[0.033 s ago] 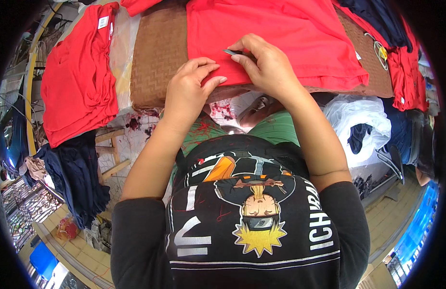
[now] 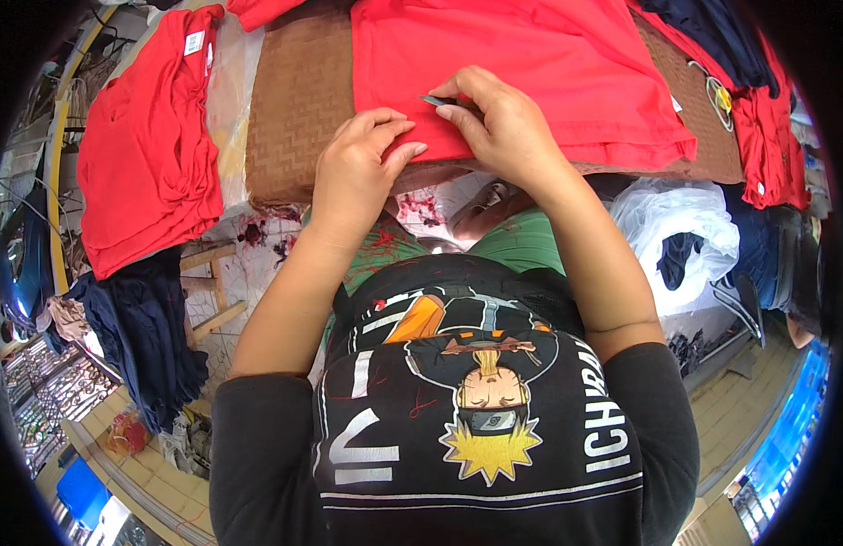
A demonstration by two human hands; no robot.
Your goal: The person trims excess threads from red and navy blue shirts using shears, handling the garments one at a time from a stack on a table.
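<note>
With red garment (image 2: 567, 73) spread at 12 o'clock, dark tool (image 2: 435, 100) is pinched by right hand (image 2: 508, 126); left hand (image 2: 356, 153) grip and remaining work are unclear.

A strip of brown woven-patterned cover (image 2: 299, 105) lies open left of the left hand (image 2: 353, 162), up to stacked red garments (image 2: 148, 146). Only a narrow gap parts it from the right hand (image 2: 508, 127). Far right, a looped cord (image 2: 716, 102) and navy garments (image 2: 713, 36) block passage.

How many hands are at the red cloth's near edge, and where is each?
2: the left hand at the near left corner of the red cloth, and the right hand farther right, holding a small dark tool. No others show there.
</note>
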